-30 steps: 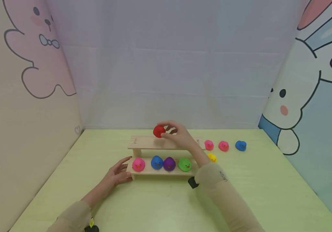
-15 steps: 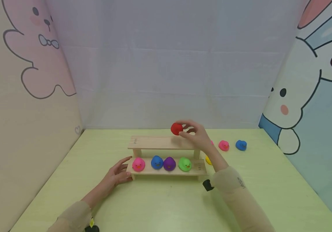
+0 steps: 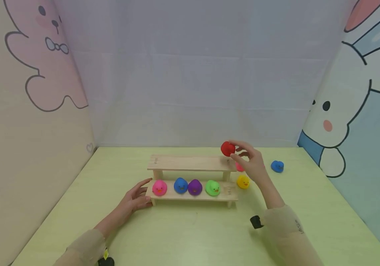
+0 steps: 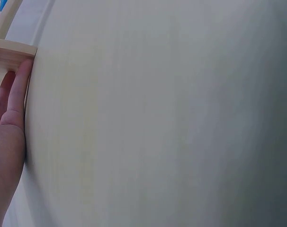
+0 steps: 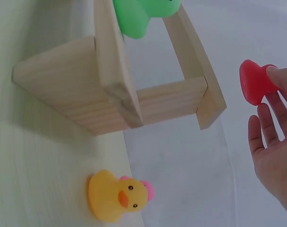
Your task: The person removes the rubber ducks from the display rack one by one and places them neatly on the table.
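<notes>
My right hand [image 3: 251, 160] pinches a red rubber duck [image 3: 228, 149] between thumb and fingertips. In the head view the duck appears just above the right end of the top step of a two-step wooden shelf [image 3: 190, 162]; the right wrist view shows air between the duck [image 5: 257, 82] and the wood. My left hand [image 3: 133, 196] rests with extended fingers against the shelf's left end; in the left wrist view its fingers [image 4: 19, 90] touch the wood. The lower step bears pink [image 3: 159, 188], blue [image 3: 181, 186], purple [image 3: 195, 187] and green [image 3: 212, 188] ducks in a row.
A yellow duck [image 3: 243, 181] sits on the table [image 3: 190, 236] right of the shelf. Behind it a pink duck [image 3: 239, 167] is partly hidden by my right hand. Further right lies another blue duck [image 3: 277, 166]. A pale curtain [image 3: 190, 92] closes off the back.
My right hand has carried the red duck rightward, from above the middle of the top step to above its right end. My left hand stays at the shelf's left end.
</notes>
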Motion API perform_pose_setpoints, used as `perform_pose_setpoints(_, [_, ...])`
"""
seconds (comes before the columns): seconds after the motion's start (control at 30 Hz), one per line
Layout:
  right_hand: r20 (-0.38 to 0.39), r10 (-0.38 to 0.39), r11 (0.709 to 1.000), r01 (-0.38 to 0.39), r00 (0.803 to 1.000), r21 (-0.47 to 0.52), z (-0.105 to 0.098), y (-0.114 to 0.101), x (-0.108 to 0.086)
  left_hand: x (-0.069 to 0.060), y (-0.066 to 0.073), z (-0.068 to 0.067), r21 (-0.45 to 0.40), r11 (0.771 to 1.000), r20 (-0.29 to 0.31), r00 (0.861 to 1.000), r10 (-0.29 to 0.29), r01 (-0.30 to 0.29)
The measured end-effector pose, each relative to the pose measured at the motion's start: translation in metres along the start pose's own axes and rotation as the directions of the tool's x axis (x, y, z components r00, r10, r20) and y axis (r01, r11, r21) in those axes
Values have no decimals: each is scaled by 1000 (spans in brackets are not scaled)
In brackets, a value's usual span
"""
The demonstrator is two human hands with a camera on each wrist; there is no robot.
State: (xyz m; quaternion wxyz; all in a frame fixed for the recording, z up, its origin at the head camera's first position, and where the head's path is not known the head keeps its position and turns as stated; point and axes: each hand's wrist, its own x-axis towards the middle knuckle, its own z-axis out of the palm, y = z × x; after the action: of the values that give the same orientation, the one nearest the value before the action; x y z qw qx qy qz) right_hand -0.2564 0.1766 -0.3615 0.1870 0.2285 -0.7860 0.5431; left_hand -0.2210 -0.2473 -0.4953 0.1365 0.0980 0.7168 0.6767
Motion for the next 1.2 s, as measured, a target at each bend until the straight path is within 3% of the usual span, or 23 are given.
perform_pose_setpoints(0.3, [-83, 51, 996, -57, 995, -68, -27, 51, -20, 1, 0, 0, 1, 1000, 3, 1000, 13, -13])
perform_pose_setpoints(0.47, [-89, 56, 990, -67, 994, -123, -41, 58, -31, 1, -1, 0, 4, 1000, -5, 1000, 3, -3])
perform_pose_setpoints(0.73, [-103, 61, 952, -89, 993, -293, -55, 68, -45, 0, 0, 0, -5, 1000, 18, 999, 31, -31])
perform_pose_setpoints(1.07, [-76, -16, 897, -20, 997, -442, -73, 84, -58, 0, 0, -1, -4, 998, 33, 998, 57, -57])
perform_pose_setpoints(1.2, [-59, 0, 879, -29, 998, -475, -80, 90, -62, 1, -2, -1, -4, 998, 35, 997, 64, -64])
